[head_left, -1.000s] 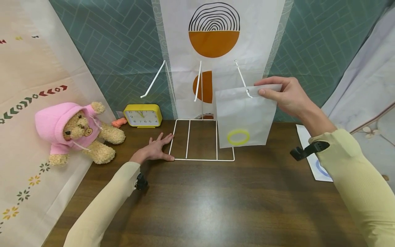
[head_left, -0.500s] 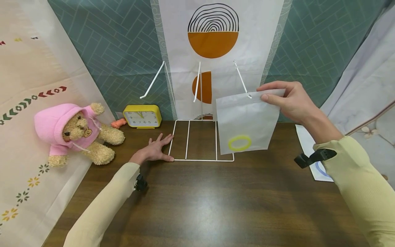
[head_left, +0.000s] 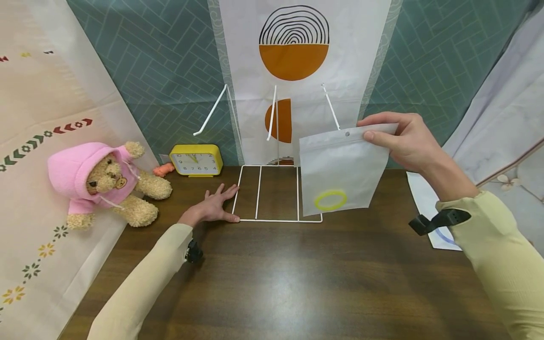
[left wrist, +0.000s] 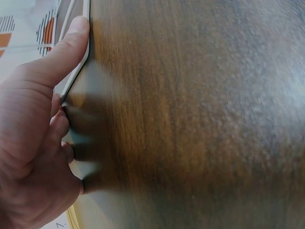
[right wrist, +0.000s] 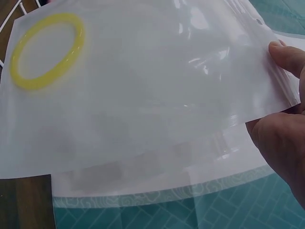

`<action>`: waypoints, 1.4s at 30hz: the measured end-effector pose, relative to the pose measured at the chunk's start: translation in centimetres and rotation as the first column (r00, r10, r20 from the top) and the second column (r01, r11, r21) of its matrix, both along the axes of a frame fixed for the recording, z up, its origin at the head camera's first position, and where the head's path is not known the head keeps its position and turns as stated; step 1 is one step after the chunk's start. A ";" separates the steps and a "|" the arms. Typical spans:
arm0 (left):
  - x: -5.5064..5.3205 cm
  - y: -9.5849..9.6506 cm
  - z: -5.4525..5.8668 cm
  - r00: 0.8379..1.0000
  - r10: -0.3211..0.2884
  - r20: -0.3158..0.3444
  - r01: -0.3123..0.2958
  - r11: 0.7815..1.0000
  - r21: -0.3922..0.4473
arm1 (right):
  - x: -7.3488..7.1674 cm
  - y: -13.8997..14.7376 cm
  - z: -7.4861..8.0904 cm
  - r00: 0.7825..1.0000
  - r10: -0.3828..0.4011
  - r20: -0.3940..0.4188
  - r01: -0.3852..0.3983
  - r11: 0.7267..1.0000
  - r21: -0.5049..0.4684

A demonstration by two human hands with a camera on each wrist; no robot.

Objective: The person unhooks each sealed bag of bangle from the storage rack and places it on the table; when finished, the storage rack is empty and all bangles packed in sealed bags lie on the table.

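My right hand (head_left: 408,139) pinches the upper right corner of a whitish zip bag (head_left: 340,165), thumb in front and fingers behind. A yellow ring (right wrist: 47,51) shows through near the bag's bottom. The bag hangs slightly tilted, with its small punched hole (head_left: 347,134) at the top edge. Behind it, the right prong (head_left: 331,108) of a white wire display rack (head_left: 280,220) runs down to the bag, its tip hidden. With fingers spread, my left hand (head_left: 212,206) rests at the rack's left side, its thumb (left wrist: 78,36) on the front corner of the base wire.
Two more prongs, the left one (head_left: 211,109) and the middle one (head_left: 272,113), jut forward bare. A yellow clock (head_left: 196,160), an orange item (head_left: 163,169) and a teddy bear (head_left: 108,182) stand at left. Another white bag (head_left: 437,231) lies right, partly behind the right sleeve.
My right hand has drawn the bag towards me, down and slightly right. The right prong's tip, earlier poking through the bag's hole, is now behind the bag. My left hand stays put.
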State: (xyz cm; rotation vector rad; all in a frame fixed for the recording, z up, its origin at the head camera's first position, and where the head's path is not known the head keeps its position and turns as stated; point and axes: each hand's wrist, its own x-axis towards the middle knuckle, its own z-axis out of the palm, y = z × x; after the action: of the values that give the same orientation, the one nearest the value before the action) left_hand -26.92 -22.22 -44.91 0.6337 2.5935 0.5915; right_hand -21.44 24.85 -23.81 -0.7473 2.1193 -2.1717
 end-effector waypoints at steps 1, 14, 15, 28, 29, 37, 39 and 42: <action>0.0 0.0 0.0 1.000 0.001 0.001 -0.001 1.000 0.001 | 0.1 0.1 0.0 1.000 0.001 0.002 -0.001 1.000 -0.012; -0.3 0.0 0.0 1.000 -0.003 0.000 0.003 1.000 0.011 | 1.4 4.7 -0.8 0.997 -0.056 0.044 0.059 0.996 -0.070; -0.3 0.1 0.0 1.000 -0.004 -0.001 0.004 1.000 0.011 | 1.6 5.3 -1.1 0.997 -0.063 0.048 0.066 0.996 -0.068; -0.2 0.0 -0.2 1.000 0.000 0.006 0.000 1.000 -0.001 | 3.7 10.5 -4.9 0.995 -0.092 0.033 0.095 0.987 -0.129; -0.2 0.0 -0.2 1.000 0.001 0.010 -0.001 1.000 0.000 | 3.9 10.8 -5.1 0.993 -0.107 0.047 0.112 0.986 -0.124; -0.1 -0.1 -0.2 1.000 0.005 0.004 -0.005 1.000 0.002 | 4.5 12.3 -6.6 0.992 -0.095 0.078 0.102 0.990 -0.097; -0.1 -0.1 -0.1 1.000 0.007 0.004 -0.007 1.000 0.005 | 4.4 12.7 -6.9 0.991 -0.091 0.094 0.099 0.992 -0.082; -0.1 0.0 -0.1 1.000 0.008 0.004 -0.008 1.000 0.009 | 4.0 13.1 -7.3 0.985 -0.106 0.138 0.115 0.992 -0.054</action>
State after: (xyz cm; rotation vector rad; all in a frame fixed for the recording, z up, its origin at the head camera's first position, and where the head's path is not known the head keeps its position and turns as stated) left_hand -27.05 -22.22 -45.00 0.6253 2.5925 0.6065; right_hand -17.40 37.95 -31.10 -0.4801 2.0833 -2.2796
